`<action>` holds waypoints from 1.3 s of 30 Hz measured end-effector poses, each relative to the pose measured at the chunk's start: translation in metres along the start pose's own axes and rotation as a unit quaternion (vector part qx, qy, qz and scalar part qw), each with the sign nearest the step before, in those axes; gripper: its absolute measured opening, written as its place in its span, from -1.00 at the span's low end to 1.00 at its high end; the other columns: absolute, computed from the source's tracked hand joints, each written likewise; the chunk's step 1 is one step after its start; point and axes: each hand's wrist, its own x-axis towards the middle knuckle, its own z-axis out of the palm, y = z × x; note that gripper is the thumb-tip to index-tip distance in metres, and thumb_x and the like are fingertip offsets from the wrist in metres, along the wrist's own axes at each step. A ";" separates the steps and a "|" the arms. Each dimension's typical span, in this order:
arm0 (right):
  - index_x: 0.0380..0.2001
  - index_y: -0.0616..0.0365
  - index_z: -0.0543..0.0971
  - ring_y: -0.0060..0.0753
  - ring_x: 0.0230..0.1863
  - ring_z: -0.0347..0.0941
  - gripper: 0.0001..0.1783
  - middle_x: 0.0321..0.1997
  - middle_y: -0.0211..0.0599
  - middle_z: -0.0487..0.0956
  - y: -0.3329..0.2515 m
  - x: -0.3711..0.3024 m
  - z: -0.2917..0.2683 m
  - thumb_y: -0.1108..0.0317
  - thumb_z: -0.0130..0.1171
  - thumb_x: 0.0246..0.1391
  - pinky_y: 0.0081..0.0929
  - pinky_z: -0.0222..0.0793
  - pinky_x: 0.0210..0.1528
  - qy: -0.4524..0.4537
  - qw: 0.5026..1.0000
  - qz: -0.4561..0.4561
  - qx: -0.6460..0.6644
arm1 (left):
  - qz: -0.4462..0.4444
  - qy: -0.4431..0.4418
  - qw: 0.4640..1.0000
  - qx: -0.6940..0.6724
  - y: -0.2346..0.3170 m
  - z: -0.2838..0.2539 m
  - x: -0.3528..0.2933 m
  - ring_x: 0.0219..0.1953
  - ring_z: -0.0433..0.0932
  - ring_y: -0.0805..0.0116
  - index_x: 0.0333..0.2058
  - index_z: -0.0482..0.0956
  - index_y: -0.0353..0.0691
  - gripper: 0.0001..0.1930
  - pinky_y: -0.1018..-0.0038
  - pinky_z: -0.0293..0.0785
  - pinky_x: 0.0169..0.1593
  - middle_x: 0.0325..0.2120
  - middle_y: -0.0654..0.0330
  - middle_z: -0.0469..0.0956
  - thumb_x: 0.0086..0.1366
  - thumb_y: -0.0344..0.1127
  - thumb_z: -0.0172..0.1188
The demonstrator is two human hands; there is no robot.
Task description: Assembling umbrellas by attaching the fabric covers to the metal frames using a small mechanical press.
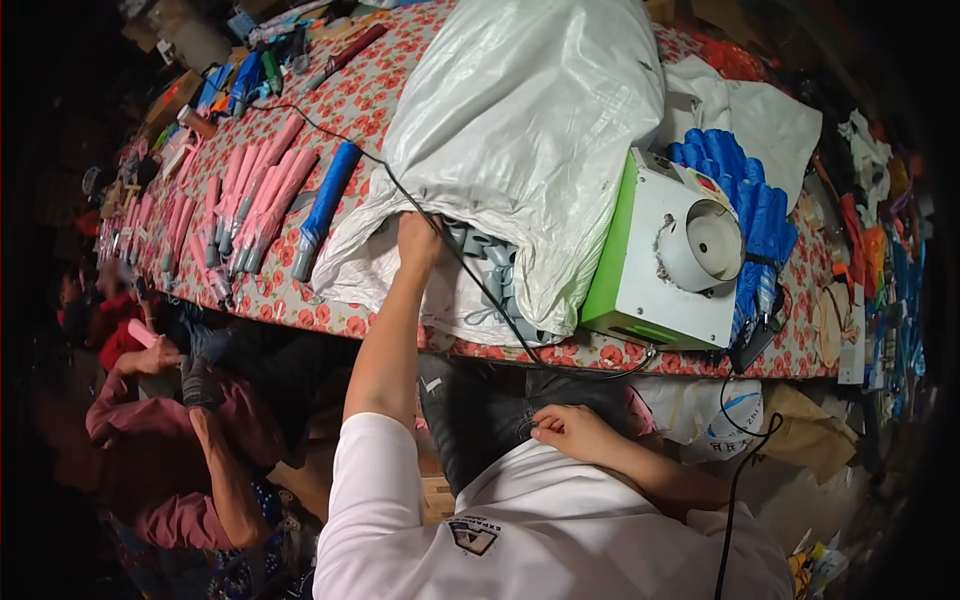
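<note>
A white sack (530,110) lies on a floral-covered tabletop (345,322), stretching from the far edge to the near edge, its open mouth facing the person. The left hand (418,240) reaches over the near edge into that mouth; its fingers are hidden, so whether it grasps anything cannot be told. Grey handles (497,280) fill the mouth right of the hand. The right hand (575,432) is loosely curled below the near edge, by the lap; whether it holds anything is unclear. A green-and-white machine (675,255) sits close on the sack's right, near the edge, leaving little room. Leftward, bare cloth shows between a blue umbrella (328,205) and pink umbrellas (275,205).
</note>
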 end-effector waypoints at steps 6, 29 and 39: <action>-0.17 0.26 0.56 -0.24 -0.39 0.55 -0.63 -0.35 -0.20 0.64 -0.008 0.010 0.008 0.20 0.23 0.04 -0.41 0.45 -0.30 -0.022 1.000 0.001 -0.013 | 0.102 -0.047 0.992 0.050 0.027 0.049 0.043 -0.06 0.50 -0.04 -0.13 0.56 -0.26 -0.50 0.19 0.37 0.04 -0.12 -0.09 0.56 0.20 0.05 -0.01; 0.14 0.37 0.29 0.35 0.18 0.24 -0.39 0.30 0.33 0.14 -0.050 0.174 0.010 0.33 0.13 0.02 -0.08 0.16 0.24 0.358 0.874 -0.175 -0.279 | 0.008 0.140 0.990 -0.006 -0.061 -0.032 -0.055 -0.16 0.44 -0.09 -0.06 0.50 -0.32 -0.58 0.21 0.38 -0.09 -0.23 -0.16 0.50 0.16 -0.17 0.17; -0.05 0.31 0.47 0.06 0.15 0.32 -0.60 0.18 0.00 0.34 -0.045 0.153 0.014 0.36 0.13 0.02 -0.26 0.26 0.18 0.298 0.903 -0.209 -0.228 | -0.169 0.028 0.984 -0.043 -0.068 -0.057 -0.049 -0.27 0.51 -0.05 -0.08 0.50 -0.35 -0.52 0.23 0.44 -0.15 -0.31 -0.11 0.55 0.11 -0.13 0.27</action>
